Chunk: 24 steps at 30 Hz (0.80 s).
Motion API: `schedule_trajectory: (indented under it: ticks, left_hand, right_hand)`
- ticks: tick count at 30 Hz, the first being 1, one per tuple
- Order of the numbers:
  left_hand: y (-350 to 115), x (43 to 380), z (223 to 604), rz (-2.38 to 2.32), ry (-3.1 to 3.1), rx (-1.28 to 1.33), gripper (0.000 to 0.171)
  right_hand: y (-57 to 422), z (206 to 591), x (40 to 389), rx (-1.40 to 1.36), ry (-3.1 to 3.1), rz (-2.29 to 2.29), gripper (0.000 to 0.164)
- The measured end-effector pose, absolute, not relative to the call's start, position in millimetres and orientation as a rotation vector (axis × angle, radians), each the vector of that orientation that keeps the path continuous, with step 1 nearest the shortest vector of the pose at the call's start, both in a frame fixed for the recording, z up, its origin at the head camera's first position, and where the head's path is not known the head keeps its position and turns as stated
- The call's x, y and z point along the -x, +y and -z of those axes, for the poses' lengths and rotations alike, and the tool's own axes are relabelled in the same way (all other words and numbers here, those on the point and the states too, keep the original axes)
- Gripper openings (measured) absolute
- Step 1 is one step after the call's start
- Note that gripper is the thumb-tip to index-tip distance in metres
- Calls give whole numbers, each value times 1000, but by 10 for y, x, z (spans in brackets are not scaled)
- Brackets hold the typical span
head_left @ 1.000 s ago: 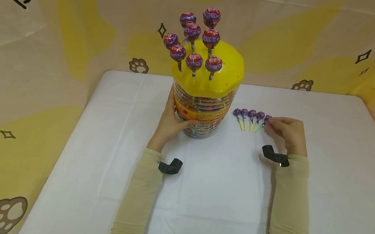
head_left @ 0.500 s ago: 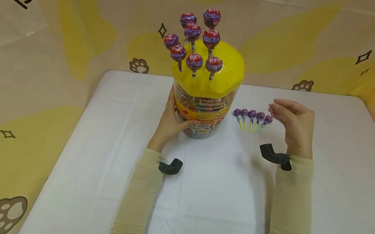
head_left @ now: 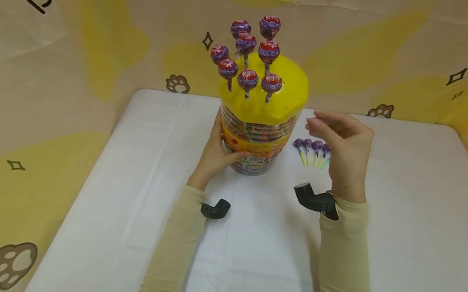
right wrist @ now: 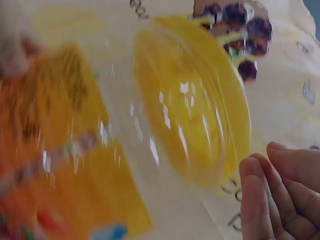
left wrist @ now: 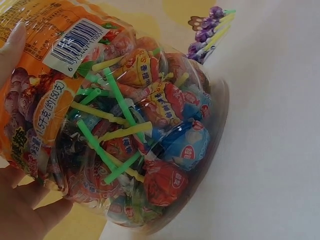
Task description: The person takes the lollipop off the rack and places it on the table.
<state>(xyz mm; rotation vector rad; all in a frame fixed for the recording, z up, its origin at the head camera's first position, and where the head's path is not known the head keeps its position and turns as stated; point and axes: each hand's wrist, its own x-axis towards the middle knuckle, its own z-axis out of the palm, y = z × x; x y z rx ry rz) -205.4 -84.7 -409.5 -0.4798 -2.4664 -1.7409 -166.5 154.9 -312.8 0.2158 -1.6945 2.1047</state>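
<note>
A clear ribbed candy jar with an orange label and a yellow lid stands on the table. My left hand grips its side, thumb across the front and the other fingers behind. Several purple-and-red lollipops stick up from the lid's left part, heads up. To the right of the jar, beside the lid, my right hand is raised with fingers loosely bent. In the right wrist view its fingertips and thumb are slightly apart, with nothing between them.
Several purple lollipops lie in a row right of the jar, partly covered by the right hand in the head view. A white cloth covers the table. Behind it hangs a yellow-patterned backdrop. Wrapped candies fill the jar's bottom.
My right hand has let go of the rightmost lollipop in the row, risen, and moved left toward the jar. My left hand keeps its grip. The head view has shifted slightly.
</note>
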Motion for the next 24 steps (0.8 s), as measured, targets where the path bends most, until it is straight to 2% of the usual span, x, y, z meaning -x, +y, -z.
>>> schedule_trajectory:
  ticks: [8,24]
  left_hand:
    - [-843,2041,4076,1745,-2469,473,114]
    - [-844,2034,4061,1782,-2510,394,113]
  right_hand:
    - [1255,2949,1647,-290,-1653,-2129,19]
    - [970,2784,1601,-450,-1705,-1969,19]
